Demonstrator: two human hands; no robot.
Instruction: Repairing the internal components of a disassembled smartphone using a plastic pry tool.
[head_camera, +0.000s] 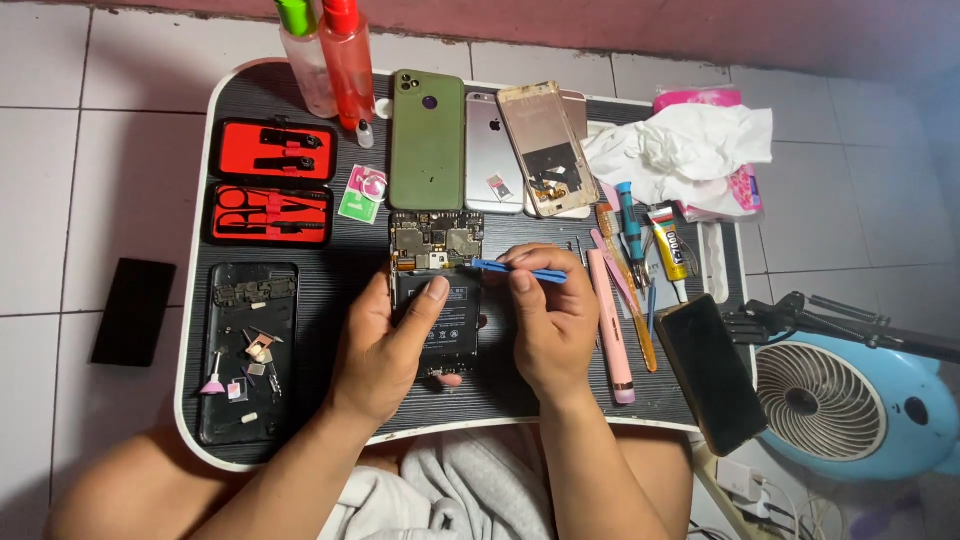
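Head view, over a small black tray table (330, 270) across my lap: I have an opened phone (436, 295) in hand, its back off, board and battery bare.

At far left a dark phone (132, 310) lies on the tiled floor, off the table. On the table's left edge sit two red tool cases (270, 195), and below them a black back cover (245, 350) serving as a dish for small loose parts.

My left hand (385, 350) cradles the opened phone from its left side, fingers wrapped under it, thumb laid flat across the battery (440, 320). The phone's long axis runs away from me, board end far, battery end near.

My right hand (550, 325) comes in from the phone's right side, thumb and forefinger pressed together on a blue pry tool (520, 270). The tool lies crosswise to the phone, tip pointing left, and meets it about where board and battery join. So the work spot sits just left of my right grip, and the right hand is the nearer one to it.

Beyond, a green phone (427, 140), a silver phone (493, 150) and a gold frame (545, 150) lie side by side. Right of my hands: a pink tool (610, 330), a glue tube (668, 245), crumpled tissue (685, 145), another dark phone (710, 370) overhanging the edge, and a blue fan (850, 405) on the floor.
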